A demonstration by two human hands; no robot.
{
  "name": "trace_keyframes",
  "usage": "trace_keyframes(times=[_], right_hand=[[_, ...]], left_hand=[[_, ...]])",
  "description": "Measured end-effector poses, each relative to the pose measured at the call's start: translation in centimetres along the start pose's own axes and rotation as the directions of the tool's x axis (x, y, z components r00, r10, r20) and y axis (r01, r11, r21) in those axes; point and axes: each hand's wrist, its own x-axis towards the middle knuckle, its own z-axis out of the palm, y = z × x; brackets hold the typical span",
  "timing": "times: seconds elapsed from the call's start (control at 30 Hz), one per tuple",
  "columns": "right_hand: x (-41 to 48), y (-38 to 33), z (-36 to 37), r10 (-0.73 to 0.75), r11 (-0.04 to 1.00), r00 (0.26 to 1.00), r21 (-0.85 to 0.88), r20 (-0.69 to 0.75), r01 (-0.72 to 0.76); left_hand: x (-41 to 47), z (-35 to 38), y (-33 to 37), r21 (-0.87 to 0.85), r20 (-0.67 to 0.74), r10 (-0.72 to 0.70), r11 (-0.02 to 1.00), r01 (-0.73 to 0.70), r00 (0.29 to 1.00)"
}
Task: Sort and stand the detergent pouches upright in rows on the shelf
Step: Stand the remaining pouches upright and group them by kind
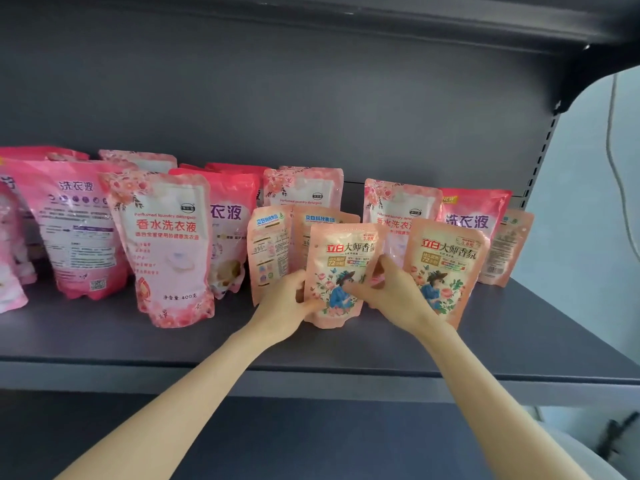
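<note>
The small peach pouch (pixel 341 268) stands upright on the grey shelf (pixel 207 341), at mid-frame. The left hand (pixel 284 303) grips its lower left edge, fingers curled round it. The right hand (pixel 394 296) grips its right edge, fingers clasped on the pouch. A matching pouch (pixel 446 268) stands at 3 o'clock of it, just beside the right hand. A back-facing small pouch (pixel 270 251) stands at 10 o'clock, just behind. A large floral pouch (pixel 166 247) stands at 9 o'clock, apart.
</note>
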Motion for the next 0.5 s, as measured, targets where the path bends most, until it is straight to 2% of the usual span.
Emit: trace_keyframes(times=[0.1, 0.3, 0.5], right_hand=[[0.6, -1.2, 2.1, -0.027, 0.998, 0.997, 0.057, 0.070, 0.023], [0.7, -3.4, 5.1, -0.029, 0.990, 0.997, 0.143, 0.072, 0.019], [0.3, -4.5, 6.2, -0.029, 0.991, 0.997, 0.131, 0.065, 0.020]], left_hand=[[-0.7, -1.9, -1.0, -0.023, -0.041, -0.006, 1.000, 0.005, 0.999], [-1.8, -4.1, -2.6, 0.151, -0.182, -0.035, 0.987, 0.063, 0.983], [-2.2, -4.7, -3.5, 0.295, -0.251, -0.017, 0.951, 0.093, 0.968]])
